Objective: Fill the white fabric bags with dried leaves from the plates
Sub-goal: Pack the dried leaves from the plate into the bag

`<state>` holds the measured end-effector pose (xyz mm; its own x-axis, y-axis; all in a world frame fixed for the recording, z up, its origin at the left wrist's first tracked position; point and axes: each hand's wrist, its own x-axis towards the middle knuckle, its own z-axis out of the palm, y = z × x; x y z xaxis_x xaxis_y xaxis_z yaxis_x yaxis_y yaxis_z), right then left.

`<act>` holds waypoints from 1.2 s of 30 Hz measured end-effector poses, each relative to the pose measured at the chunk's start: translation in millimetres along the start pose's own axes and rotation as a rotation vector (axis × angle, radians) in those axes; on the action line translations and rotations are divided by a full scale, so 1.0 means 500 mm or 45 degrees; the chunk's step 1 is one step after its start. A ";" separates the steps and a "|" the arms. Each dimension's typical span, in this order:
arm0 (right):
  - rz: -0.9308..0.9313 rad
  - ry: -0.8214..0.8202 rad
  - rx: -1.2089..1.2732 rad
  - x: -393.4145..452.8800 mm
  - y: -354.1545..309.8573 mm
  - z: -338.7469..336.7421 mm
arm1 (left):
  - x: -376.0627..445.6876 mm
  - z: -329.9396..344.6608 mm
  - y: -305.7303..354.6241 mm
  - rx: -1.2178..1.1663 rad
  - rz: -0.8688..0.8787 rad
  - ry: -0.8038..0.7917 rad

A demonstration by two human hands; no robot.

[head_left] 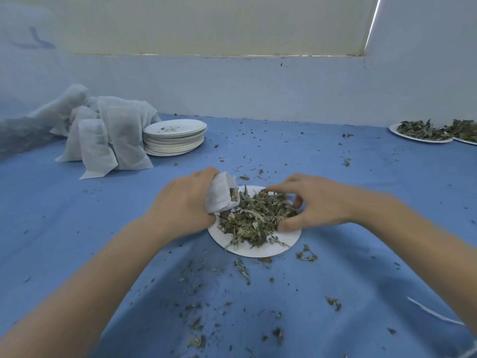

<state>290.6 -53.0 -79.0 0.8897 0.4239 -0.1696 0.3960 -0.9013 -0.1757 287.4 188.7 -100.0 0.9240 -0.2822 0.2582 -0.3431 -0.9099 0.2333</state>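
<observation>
Gripping the white fabric bag [219, 196] in curled fingers, the left hand [180, 205] aims its mouth at the dried leaves [255, 218]. The right hand [309, 202], fingers spread and clawed over the pile, may push leaves past the mouth, off the plate [258, 250].

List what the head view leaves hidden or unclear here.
- How full the white fabric bag is: the left hand wraps it.
- Right hand fingertips: buried in the dried leaves.
- Far-right plates: cut off by the frame edge.
- Stacked plates: too small to count.
- Left background: blurred.
</observation>
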 end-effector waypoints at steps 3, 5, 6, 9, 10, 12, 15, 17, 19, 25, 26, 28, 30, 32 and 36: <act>-0.025 0.025 -0.004 0.014 -0.003 0.022 | 0.000 0.003 0.002 0.010 0.029 0.004; -0.054 0.074 -0.049 0.020 -0.009 0.029 | 0.002 0.004 0.006 0.005 0.045 0.001; -0.066 0.101 -0.075 0.021 -0.012 0.030 | 0.004 0.003 0.008 0.001 0.047 0.000; -0.058 0.184 -0.053 0.017 -0.021 0.020 | 0.009 0.001 0.010 0.016 0.054 0.012; -0.056 0.245 -0.022 0.013 -0.022 0.010 | 0.010 0.000 0.009 0.031 0.057 0.019; -0.079 0.422 0.019 0.005 -0.027 -0.022 | 0.012 -0.002 0.008 0.073 0.074 0.034; -0.170 0.582 0.055 -0.002 -0.052 -0.066 | 0.013 -0.002 0.013 0.115 0.106 0.053; -0.240 0.539 0.025 -0.001 -0.081 -0.076 | 0.013 -0.001 0.019 0.078 0.108 0.088; -0.279 0.457 -0.058 0.008 -0.107 -0.071 | 0.012 0.000 0.026 -0.006 0.104 0.130; -0.295 0.497 0.195 0.017 -0.142 -0.052 | 0.005 0.000 0.045 -0.271 0.096 0.141; -0.304 0.446 0.307 0.017 -0.140 -0.053 | 0.005 -0.001 0.043 -0.296 0.080 0.143; -0.376 0.251 0.524 0.012 -0.136 -0.057 | 0.004 -0.002 0.034 -0.311 0.063 0.156; -0.416 0.130 0.719 0.006 -0.132 -0.062 | 0.002 -0.003 0.025 -0.315 0.027 0.150; -0.357 0.180 0.809 0.010 -0.125 -0.058 | 0.000 -0.003 0.022 -0.355 -0.016 0.150; -0.265 0.447 0.672 0.031 -0.128 -0.041 | -0.005 -0.012 0.035 -0.394 -0.008 0.162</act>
<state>283.6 9.3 -50.7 0.8631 0.4497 0.2297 0.4827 -0.6012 -0.6369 277.9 175.4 -91.2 0.9046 -0.2187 0.3659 -0.3902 -0.7705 0.5041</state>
